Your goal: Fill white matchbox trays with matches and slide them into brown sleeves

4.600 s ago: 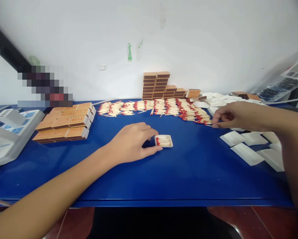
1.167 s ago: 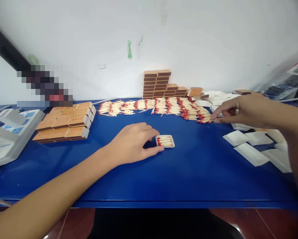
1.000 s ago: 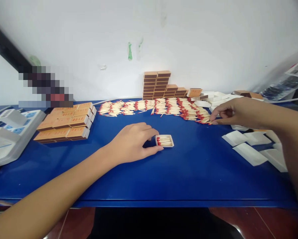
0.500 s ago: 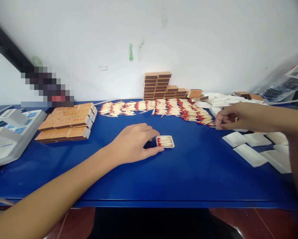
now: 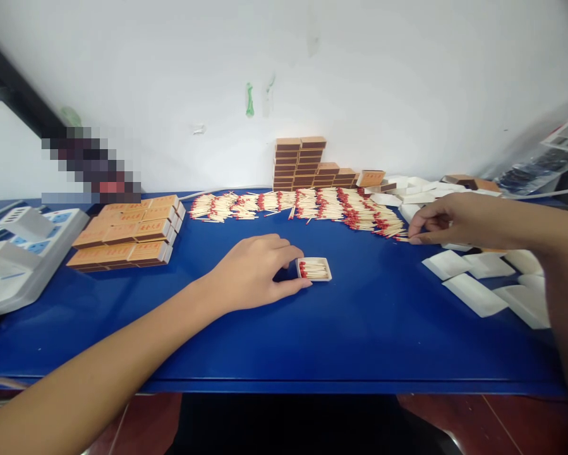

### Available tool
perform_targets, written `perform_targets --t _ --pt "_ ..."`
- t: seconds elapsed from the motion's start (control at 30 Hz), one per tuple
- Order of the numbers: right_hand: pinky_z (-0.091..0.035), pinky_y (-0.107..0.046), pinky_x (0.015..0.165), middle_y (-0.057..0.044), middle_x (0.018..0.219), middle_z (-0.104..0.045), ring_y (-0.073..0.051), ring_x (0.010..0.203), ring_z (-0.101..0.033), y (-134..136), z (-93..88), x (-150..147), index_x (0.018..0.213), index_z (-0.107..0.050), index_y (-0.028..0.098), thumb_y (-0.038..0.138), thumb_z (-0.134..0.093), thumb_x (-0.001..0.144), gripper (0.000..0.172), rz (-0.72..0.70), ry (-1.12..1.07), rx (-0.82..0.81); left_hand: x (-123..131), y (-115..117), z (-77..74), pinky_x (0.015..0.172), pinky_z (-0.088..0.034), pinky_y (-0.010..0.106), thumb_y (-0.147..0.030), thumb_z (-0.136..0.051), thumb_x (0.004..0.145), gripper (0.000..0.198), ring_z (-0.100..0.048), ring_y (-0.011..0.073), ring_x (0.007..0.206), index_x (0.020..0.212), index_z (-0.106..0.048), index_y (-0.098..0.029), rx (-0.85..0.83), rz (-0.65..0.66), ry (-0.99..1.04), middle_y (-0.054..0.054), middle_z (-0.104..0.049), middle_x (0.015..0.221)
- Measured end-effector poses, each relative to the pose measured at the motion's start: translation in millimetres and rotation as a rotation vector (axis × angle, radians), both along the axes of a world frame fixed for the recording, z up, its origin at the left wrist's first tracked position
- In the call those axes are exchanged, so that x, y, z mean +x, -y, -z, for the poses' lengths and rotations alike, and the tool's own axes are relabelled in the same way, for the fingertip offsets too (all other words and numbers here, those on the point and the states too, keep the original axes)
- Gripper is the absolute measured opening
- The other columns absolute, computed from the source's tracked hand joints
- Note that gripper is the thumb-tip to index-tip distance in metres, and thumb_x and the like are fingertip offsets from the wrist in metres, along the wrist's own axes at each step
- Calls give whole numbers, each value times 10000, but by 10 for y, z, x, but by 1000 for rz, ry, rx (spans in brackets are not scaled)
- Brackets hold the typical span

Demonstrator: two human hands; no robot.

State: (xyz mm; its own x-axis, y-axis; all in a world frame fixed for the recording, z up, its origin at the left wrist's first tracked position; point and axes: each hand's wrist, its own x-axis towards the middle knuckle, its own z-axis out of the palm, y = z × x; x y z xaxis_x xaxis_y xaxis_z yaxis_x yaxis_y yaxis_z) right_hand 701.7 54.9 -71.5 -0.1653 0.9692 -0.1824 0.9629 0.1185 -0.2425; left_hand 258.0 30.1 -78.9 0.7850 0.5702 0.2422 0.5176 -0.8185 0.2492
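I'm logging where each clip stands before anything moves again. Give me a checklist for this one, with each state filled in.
1. Left hand at the tray: ok, thumb and a finger on either side of its left end.
2. Tray open side up: ok, matches show inside.
3. Heads in the tray aligned: ok, the visible red ones all lie leftward.
4. Tray filled to the rim: cannot tell from this angle.
5. Right hand gripping a match: cannot tell, its fingertips meet the right end of the pile.
6. Loose trays fully in view: not ok, the right arm hides some.
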Motion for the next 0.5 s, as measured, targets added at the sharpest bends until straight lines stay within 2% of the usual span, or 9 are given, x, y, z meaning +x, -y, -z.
perform_targets --t 0.07,0.17,0.37,0.5 --pt "-311 -380 613 -19 706 -556 -178 633 -431 -3 -17 -35 918 -818 276 602 -752 920 332 -18 31 -109 1 0 -3 742 -500 330 -458 -751 1034 312 -700 210 868 1188 -793 -191 -7 -3 -3 34 -751 930" --pt "-304 -378 615 -14 708 -544 -175 633 -411 12 -66 -150 911 -808 265 598 -731 929 343 4 53 -92 4 -4 -2 751 -498 333 -463 -750 1034 322 -698 213 871 1194 -794 -188 -9 -1 -3 37 -752 941" --pt "-325 -364 625 -9 705 -542 -173 643 -408 60 -116 -393 951 -797 246 765 -671 922 535 -32 0 -112 1 -8 5 748 -496 334 -470 -744 1037 321 -696 212 874 1188 -794 -191 -5 0 -8 36 -756 944" --pt "-335 -346 613 -4 699 -533 -173 648 -441 66 -92 -426 986 -803 241 853 -642 902 639 -49 -12 -90 -6 -9 5 741 -492 330 -465 -748 1034 320 -697 209 870 1189 -793 -189 -3 -2 -9 36 -758 949"
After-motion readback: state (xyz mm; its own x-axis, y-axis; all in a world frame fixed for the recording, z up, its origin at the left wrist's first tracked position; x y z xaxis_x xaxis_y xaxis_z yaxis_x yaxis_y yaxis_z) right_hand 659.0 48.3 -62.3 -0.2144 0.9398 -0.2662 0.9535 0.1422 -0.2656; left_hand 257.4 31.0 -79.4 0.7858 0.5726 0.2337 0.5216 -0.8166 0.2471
